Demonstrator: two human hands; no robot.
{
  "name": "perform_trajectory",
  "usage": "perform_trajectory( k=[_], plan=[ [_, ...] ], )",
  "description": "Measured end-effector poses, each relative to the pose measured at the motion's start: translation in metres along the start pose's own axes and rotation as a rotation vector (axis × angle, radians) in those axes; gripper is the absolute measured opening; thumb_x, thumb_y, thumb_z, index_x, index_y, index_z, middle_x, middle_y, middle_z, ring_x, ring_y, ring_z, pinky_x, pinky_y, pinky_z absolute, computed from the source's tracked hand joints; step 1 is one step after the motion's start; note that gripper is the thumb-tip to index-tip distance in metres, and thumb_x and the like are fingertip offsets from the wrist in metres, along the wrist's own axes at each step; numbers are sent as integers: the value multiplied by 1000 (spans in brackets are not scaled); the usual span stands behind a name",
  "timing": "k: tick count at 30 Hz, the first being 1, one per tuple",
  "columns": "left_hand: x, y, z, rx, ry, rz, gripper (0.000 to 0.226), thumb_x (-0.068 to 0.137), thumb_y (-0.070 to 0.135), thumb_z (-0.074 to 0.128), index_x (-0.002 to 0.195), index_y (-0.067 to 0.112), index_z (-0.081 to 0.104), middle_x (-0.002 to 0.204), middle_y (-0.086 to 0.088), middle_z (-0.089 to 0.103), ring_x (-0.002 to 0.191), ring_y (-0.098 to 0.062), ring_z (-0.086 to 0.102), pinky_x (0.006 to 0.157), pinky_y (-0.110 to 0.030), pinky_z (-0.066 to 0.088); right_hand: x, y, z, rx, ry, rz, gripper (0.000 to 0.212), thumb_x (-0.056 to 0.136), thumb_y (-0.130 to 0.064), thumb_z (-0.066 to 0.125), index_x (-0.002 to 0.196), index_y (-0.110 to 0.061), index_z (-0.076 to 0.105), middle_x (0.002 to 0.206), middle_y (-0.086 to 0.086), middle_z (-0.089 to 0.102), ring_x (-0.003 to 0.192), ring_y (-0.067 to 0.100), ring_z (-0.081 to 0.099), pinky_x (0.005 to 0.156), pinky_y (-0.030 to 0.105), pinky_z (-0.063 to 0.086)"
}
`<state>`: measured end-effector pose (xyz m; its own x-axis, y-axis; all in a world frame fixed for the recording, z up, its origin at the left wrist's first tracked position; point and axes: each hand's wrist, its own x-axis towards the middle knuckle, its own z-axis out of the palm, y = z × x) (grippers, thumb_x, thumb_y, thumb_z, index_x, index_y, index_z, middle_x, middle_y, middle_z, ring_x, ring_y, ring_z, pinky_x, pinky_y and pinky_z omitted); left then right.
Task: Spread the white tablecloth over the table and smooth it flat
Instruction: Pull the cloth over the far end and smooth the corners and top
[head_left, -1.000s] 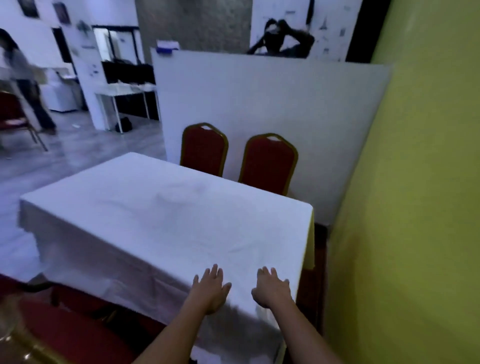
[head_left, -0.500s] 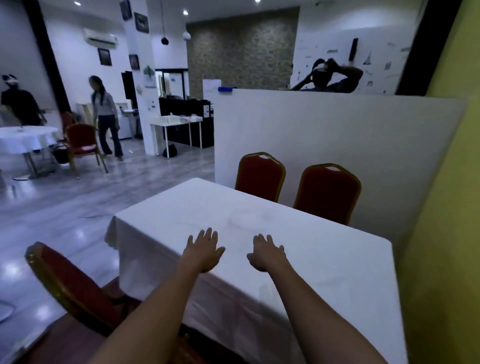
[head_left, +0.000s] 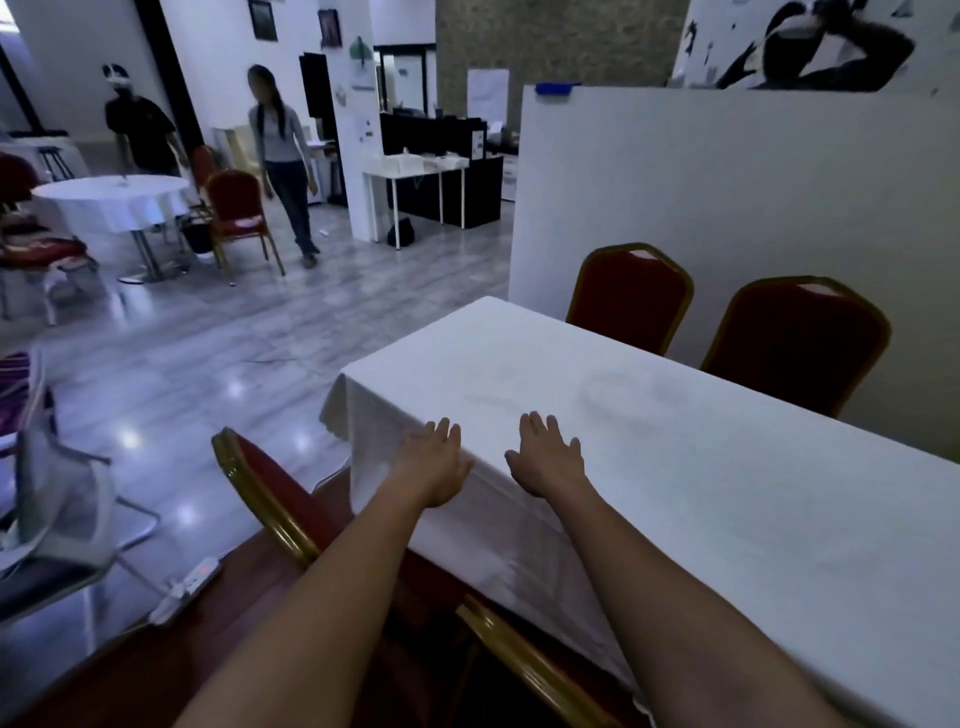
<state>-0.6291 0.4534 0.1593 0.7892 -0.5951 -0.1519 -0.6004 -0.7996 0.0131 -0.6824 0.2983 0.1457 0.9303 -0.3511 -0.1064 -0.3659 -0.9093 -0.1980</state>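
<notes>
Grey tiled floor (head_left: 208, 364) stretched off at left, two people walking by round table (head_left: 111, 200). Red chair (head_left: 270, 499) stood just left of table corner. Left hand (head_left: 434, 465) lay flat, fingers spread, gripping nothing, on near edge of white tablecloth (head_left: 727, 493) (cloth already covering whole table, hem hanging down). Right hand (head_left: 548, 457) just beside it, palm down, fingers apart, flat on cloth. Two red chairs (head_left: 631, 296) lined far side.
</notes>
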Motion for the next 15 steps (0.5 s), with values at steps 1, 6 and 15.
perform_trajectory(
  k=[1, 6, 15],
  plan=[
    [8, -10, 3, 3, -5, -2, 63, 101, 42, 25, 152, 7, 10, 162, -12, 7, 148, -28, 13, 117, -47, 19, 9, -8, 6, 1, -8, -4, 61, 97, -30, 35, 150, -9, 12, 161, 1, 9, 148, 22, 3, 114, 54, 18],
    [76, -62, 16, -7, -29, 35, 63, 102, 42, 23, 153, 9, 7, 163, -9, 3, 150, -26, 6, 119, -48, 13, 79, -40, 37, 14, -36, 40, 62, 99, -32, 35, 151, -11, 9, 162, 1, 6, 149, 23, 1, 115, 53, 16],
    [169, -151, 19, 5, -76, 82, 59, 102, 39, 24, 152, 12, 11, 162, -7, 10, 150, -25, 9, 120, -49, 12, 170, -83, 52, 26, -109, 123, 61, 96, -31, 36, 150, -15, 13, 157, 4, 21, 145, 25, 14, 110, 53, 25]
  ],
)
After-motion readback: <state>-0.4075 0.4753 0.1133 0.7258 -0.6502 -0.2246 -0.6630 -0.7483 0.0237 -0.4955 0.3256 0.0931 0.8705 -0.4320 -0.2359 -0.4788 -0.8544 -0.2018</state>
